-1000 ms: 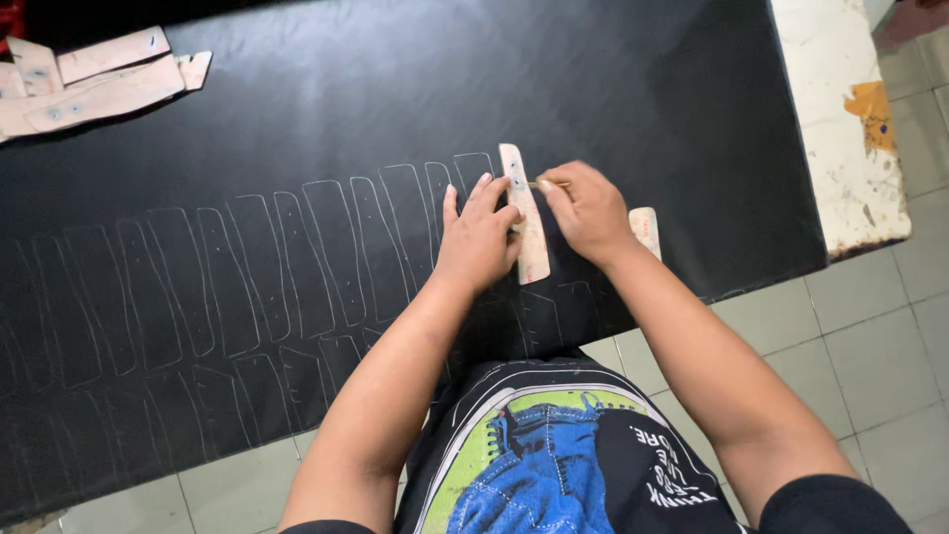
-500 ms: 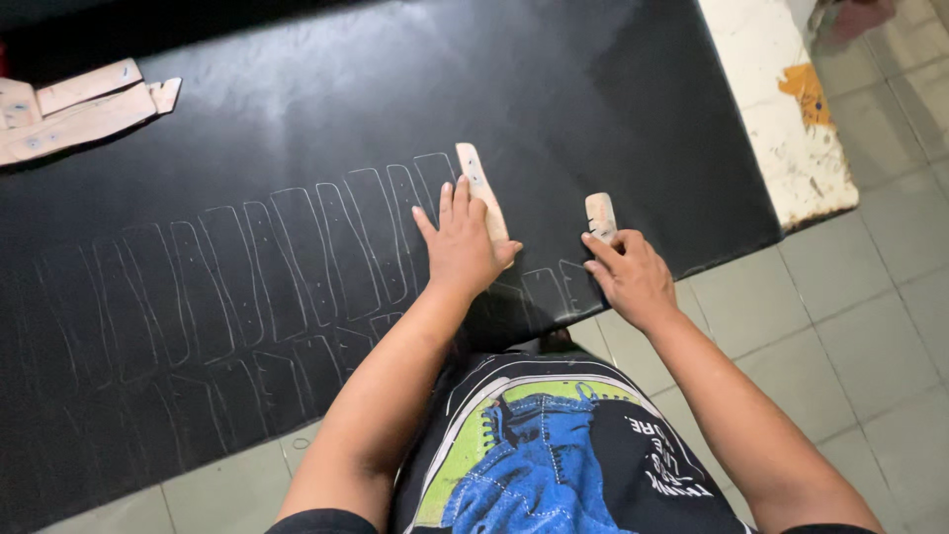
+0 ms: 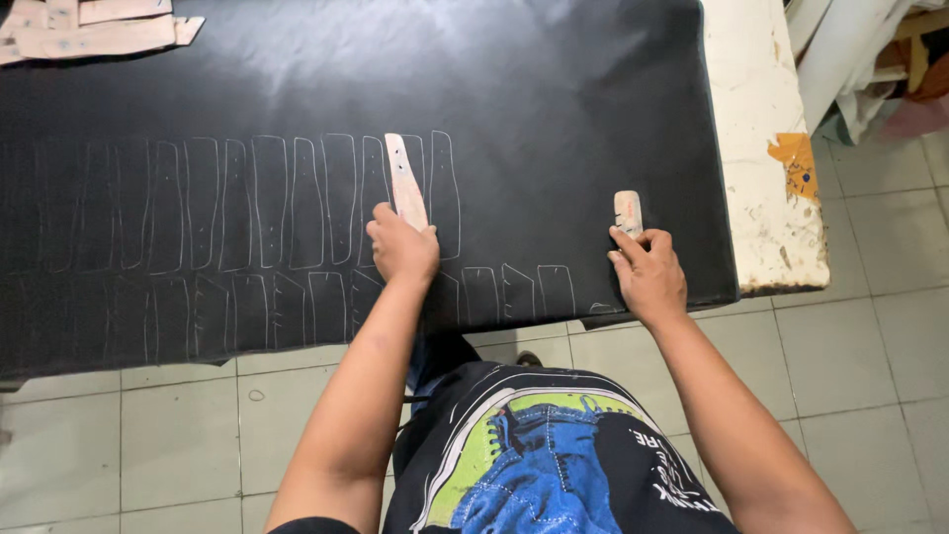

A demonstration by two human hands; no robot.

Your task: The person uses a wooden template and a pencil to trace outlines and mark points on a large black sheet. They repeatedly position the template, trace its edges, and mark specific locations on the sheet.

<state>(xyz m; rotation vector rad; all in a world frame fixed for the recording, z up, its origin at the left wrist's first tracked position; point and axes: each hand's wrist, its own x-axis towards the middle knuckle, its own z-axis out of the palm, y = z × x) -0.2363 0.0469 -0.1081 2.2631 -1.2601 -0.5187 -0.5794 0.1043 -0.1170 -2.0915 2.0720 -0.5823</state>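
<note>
Cardboard template (image 3: 405, 181) under left hand's (image 3: 403, 247) curled fingers (image 3: 381, 220); right hand (image 3: 647, 272) touches chalk (image 3: 628, 213).

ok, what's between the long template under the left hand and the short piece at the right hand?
Head view: only black sheet with chalk outlines lies between long template and short piece; nothing loose.

The left hand (image 3: 403, 249) presses a long tan template (image 3: 405, 182) flat on the black sheet (image 3: 297, 79) — it points toward 12 o'clock among chalked outlines (image 3: 227, 203). At 3 o'clock, well apart, the right hand (image 3: 647, 275) fingers a short tan piece (image 3: 628, 212). More tan templates (image 3: 94, 28) lie at 10 o'clock.
</note>
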